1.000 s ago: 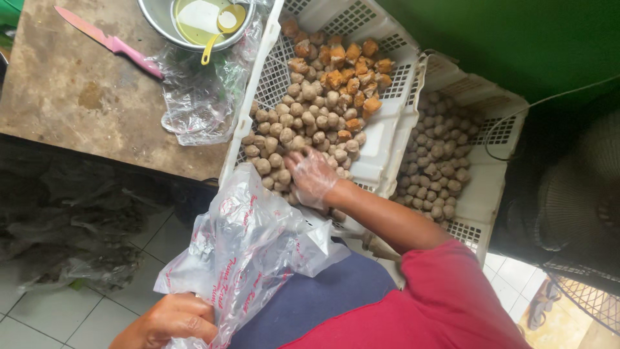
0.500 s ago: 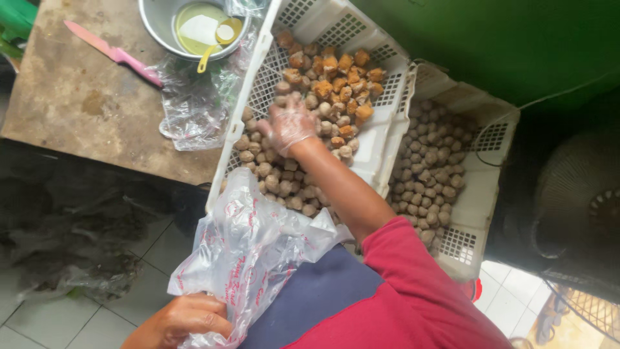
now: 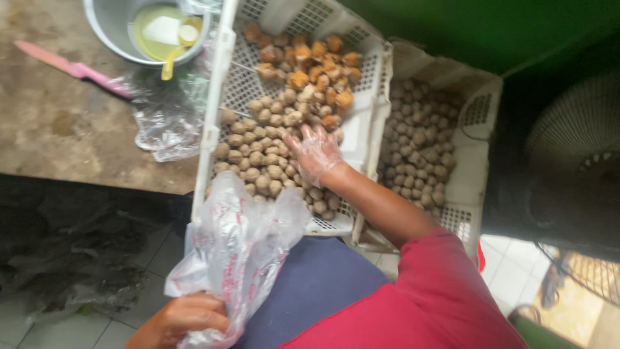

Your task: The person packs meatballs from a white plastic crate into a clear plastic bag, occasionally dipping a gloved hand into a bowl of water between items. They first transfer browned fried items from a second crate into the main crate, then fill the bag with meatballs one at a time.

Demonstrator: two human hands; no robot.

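Observation:
My right hand [image 3: 314,152], in a thin clear plastic glove, lies on a heap of pale brown meatballs [image 3: 258,161] in a white perforated plastic tray [image 3: 213,116]. Its fingers are spread over the balls, and nothing is clearly gripped. Orange-brown fried pieces [image 3: 320,68] fill the far part of the same tray. My left hand [image 3: 184,318] holds a clear printed plastic bag [image 3: 239,252] by its lower end. The bag's mouth reaches up to the tray's near edge.
A second white tray [image 3: 475,155] of darker meatballs [image 3: 416,142] sits to the right. On the brown counter [image 3: 58,129] lie a pink knife [image 3: 77,70], a metal bowl [image 3: 113,32] with yellow liquid and a spoon, and crumpled plastic bags [image 3: 165,123]. A fan grille [image 3: 575,129] stands at the right.
My right hand moved from the tray's near edge further into the meatball heap, then drew back a little. The bag stays in my left hand.

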